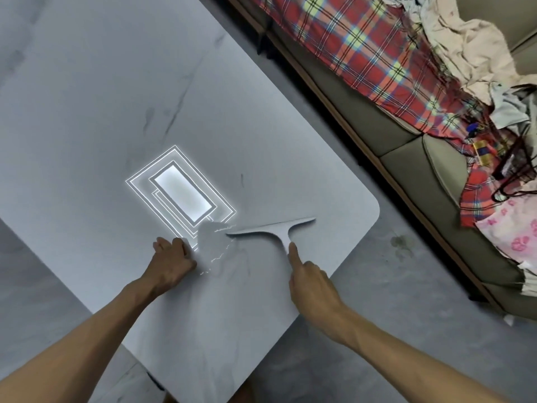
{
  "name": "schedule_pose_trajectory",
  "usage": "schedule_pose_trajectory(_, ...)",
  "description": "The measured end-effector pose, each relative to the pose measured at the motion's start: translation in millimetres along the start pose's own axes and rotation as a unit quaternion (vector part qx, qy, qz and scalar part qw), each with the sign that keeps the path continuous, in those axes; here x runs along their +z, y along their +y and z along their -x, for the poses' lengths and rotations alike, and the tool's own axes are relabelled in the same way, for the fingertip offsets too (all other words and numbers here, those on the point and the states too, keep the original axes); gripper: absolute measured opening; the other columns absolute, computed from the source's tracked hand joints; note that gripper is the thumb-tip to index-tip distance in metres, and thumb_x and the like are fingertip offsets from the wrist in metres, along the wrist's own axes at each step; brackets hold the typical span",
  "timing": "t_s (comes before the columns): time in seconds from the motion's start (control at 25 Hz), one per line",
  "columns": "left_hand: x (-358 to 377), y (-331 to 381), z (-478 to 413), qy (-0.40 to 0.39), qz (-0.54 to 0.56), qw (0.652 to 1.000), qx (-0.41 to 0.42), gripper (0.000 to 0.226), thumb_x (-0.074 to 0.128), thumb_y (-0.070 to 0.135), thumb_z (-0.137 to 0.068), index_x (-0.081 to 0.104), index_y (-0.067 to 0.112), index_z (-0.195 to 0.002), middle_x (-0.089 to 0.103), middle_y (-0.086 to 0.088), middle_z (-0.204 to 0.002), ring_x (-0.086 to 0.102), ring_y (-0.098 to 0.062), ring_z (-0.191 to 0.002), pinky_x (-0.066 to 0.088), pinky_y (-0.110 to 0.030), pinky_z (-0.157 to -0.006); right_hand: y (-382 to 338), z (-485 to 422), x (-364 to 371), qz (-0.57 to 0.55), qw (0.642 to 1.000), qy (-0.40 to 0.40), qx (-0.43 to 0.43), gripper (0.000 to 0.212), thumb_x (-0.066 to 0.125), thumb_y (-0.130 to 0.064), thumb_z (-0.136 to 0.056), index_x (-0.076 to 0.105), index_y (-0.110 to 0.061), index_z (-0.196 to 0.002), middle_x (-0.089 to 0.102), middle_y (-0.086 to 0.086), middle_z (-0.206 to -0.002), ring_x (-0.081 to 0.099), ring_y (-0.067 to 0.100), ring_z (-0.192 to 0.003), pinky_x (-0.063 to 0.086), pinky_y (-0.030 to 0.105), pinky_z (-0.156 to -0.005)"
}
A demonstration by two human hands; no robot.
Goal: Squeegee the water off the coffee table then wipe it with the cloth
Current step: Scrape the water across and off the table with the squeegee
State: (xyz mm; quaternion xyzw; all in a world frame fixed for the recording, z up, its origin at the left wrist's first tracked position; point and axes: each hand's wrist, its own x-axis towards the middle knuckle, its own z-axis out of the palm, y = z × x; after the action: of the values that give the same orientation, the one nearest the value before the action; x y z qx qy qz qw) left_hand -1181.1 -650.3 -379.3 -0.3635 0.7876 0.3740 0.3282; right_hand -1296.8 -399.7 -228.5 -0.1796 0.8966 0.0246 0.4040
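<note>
Squeegee [279, 228] is gripped by the right hand [313, 286] beside the water [213, 242]; the left hand [171, 261] is rested curled, empty.

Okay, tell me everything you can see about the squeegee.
The squeegee is pale grey, nearly the colour of the coffee table, and T-shaped: a long thin blade with tapered ends and a short handle. It looks like plastic. It rests on the table near the rounded corner, one blade tip at the edge of the water puddle. The right hand grips the handle's end, index finger stretched along it.
</note>
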Motion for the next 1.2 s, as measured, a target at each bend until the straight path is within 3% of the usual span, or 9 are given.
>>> schedule_pose_trajectory(0.12, -2.7, 2.0, 1.5, 0.015, 0.002, 1.0, -0.003, 0.018, 0.05, 0.025, -0.08, 0.04, 0.017, -0.093, 0.03, -0.03, -0.137, 0.02, -0.044, -0.138, 0.036, -0.041, -0.084, 19.9, 3.5, -19.6, -0.055, 0.998, 0.003, -0.01, 0.066, 0.035, -0.006, -0.095, 0.007, -0.02, -0.153, 0.058, 0.015, -0.095, 0.048, 0.023, -0.076, 0.037, 0.029, -0.062)
schedule_pose_trajectory(0.28, 1.4, 7.6, 9.4, 0.049, -0.003, 0.999, 0.023, 0.015, 0.05, 0.022, -0.08, 0.039, 0.016, -0.087, 0.038, -0.012, -0.101, 0.043, -0.037, -0.104, 0.037, -0.038, -0.071, 63.3, -42.1, -71.6, -0.111, 0.979, 0.144, 0.092, 0.05, 0.032, -0.008, -0.096, 0.022, -0.007, -0.146, 0.059, 0.024, -0.1, 0.058, 0.037, -0.089, 0.039, 0.033, -0.065)
schedule_pose_trajectory(0.48, 3.1, 6.2, 12.3, 0.022, -0.021, 0.999, 0.031, 0.019, 0.053, 0.021, -0.079, 0.034, 0.023, -0.077, 0.038, -0.016, -0.112, 0.045, -0.033, -0.097, 0.03, -0.027, -0.055, 58.0, -78.7, -74.3, -0.286, 0.922, 0.123, 0.23, 0.064, 0.03, 0.001, -0.089, 0.013, -0.007, -0.15, 0.055, 0.023, -0.107, 0.062, 0.038, -0.095, 0.053, 0.041, -0.067)
schedule_pose_trajectory(0.6, 0.7, 7.9, 10.1, -0.007, -0.029, 1.0, 0.004, 0.02, 0.055, 0.023, -0.08, 0.038, 0.019, -0.088, 0.032, -0.029, -0.136, 0.04, -0.045, -0.123, 0.032, -0.028, -0.06, 14.8, -54.6, -31.5, -0.289, 0.93, 0.066, 0.219, 0.075, 0.031, -0.001, -0.091, -0.01, -0.017, -0.152, 0.054, 0.023, -0.117, 0.062, 0.039, -0.102, 0.053, 0.042, -0.07)
schedule_pose_trajectory(0.68, -1.4, 10.2, 12.3, -0.019, -0.013, 1.0, 0.001, 0.021, 0.055, 0.022, -0.08, 0.038, 0.017, -0.092, 0.03, -0.031, -0.139, 0.036, -0.046, -0.129, 0.034, -0.032, -0.068, -11.3, -28.8, -5.0, -0.239, 0.956, 0.032, 0.165, 0.068, 0.032, -0.003, -0.095, -0.005, -0.012, -0.15, 0.055, 0.025, -0.12, 0.06, 0.035, -0.103, 0.047, 0.036, -0.076)
schedule_pose_trajectory(0.8, -8.5, 11.1, 21.6, 0.027, 0.011, 0.999, 0.035, 0.016, 0.053, 0.016, -0.082, 0.037, 0.02, -0.08, 0.048, -0.016, -0.111, 0.054, -0.024, -0.089, 0.031, -0.028, -0.058, -23.2, -17.8, -7.5, -0.217, 0.967, 0.024, 0.13, 0.062, 0.033, -0.007, -0.096, 0.004, -0.01, -0.15, 0.056, 0.023, -0.12, 0.06, 0.032, -0.103, 0.045, 0.035, -0.079)
schedule_pose_trajectory(0.88, -10.7, 4.9, 31.8, 0.087, 0.02, 0.995, 0.041, 0.013, 0.048, 0.011, -0.084, 0.038, 0.019, -0.079, 0.05, -0.008, -0.086, 0.046, -0.016, -0.065, 0.029, -0.029, -0.052, -21.6, -39.0, -35.6, -0.268, 0.948, 0.063, 0.161, 0.068, 0.032, -0.009, -0.095, -0.002, -0.018, -0.152, 0.056, 0.019, -0.118, 0.061, 0.031, -0.097, 0.049, 0.037, -0.074)
schedule_pose_trajectory(1.04, -7.5, -20.9, 49.3, 0.156, 0.059, 0.986, 0.009, 0.011, 0.049, 0.007, -0.079, 0.041, 0.014, -0.077, 0.048, -0.006, -0.083, 0.047, -0.024, -0.067, 0.032, -0.031, -0.054, -30.9, -95.2, -87.0, -0.254, 0.945, 0.125, 0.165, 0.07, 0.033, -0.004, -0.093, -0.002, -0.015, -0.153, 0.056, 0.019, -0.118, 0.061, 0.035, -0.101, 0.053, 0.042, -0.077)
schedule_pose_trajectory(1.2, -4.0, -51.4, 57.7, 0.181, 0.074, 0.98, -0.042, 0.019, 0.05, 0.003, -0.073, 0.038, 0.017, -0.069, 0.042, -0.009, -0.094, 0.049, -0.03, -0.074, 0.033, -0.032, -0.06, -59.3, -97.0, -47.1, -0.242, 0.957, 0.099, 0.124, 0.075, 0.033, -0.005, -0.091, -0.005, -0.022, -0.153, 0.058, 0.017, -0.11, 0.061, 0.036, -0.095, 0.055, 0.046, -0.079)
